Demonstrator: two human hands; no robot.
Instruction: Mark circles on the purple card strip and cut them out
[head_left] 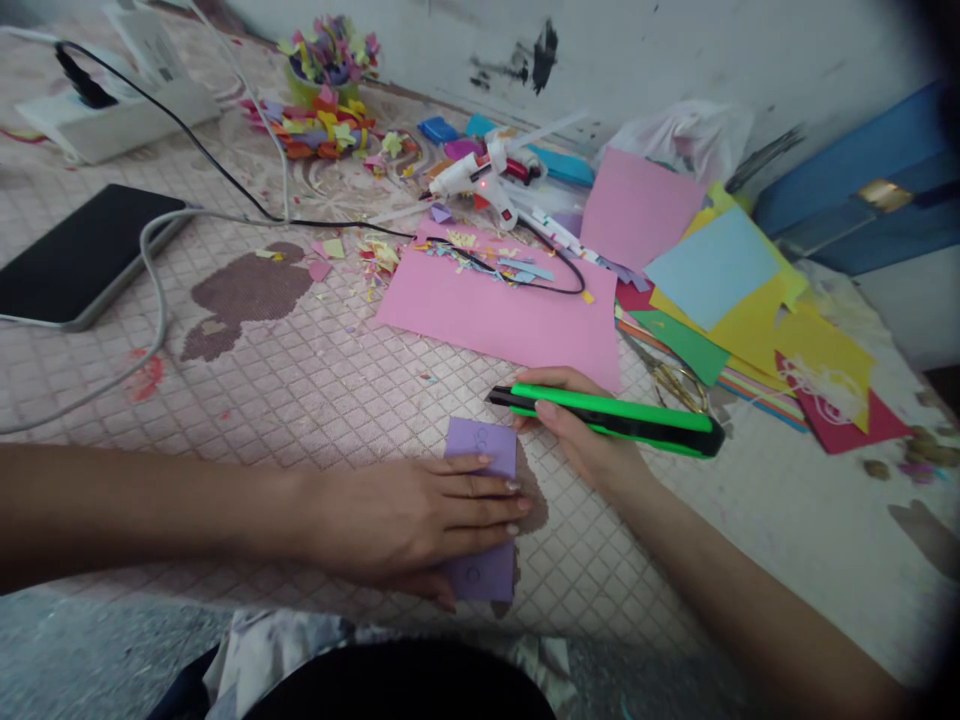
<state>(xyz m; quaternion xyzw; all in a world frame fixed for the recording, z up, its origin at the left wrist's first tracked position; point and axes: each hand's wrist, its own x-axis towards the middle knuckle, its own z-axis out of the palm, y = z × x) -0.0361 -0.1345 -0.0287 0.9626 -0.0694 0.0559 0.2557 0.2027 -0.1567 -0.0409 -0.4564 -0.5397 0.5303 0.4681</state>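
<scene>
Flat across a purple paper strip [484, 580] lies my left hand [442, 510], fingers stretched out and pressing it to the table. Pencil-like curved marks show at the strip's top and bottom ends; its middle is covered by the hand. My right hand [574, 430] is closed around a green and black utility knife [622, 415], held just above and to the right of the strip. The knife's dark tip points left and is apart from the paper.
Beyond the hands lies a pink sheet [495, 310] with paper scraps and a white glue gun [480, 180]. Coloured papers [712, 270] and scissors [679, 385] are at right. A phone [90, 255], cables and a power strip [112, 115] lie left; a pot of paper flowers [330, 60] stands behind.
</scene>
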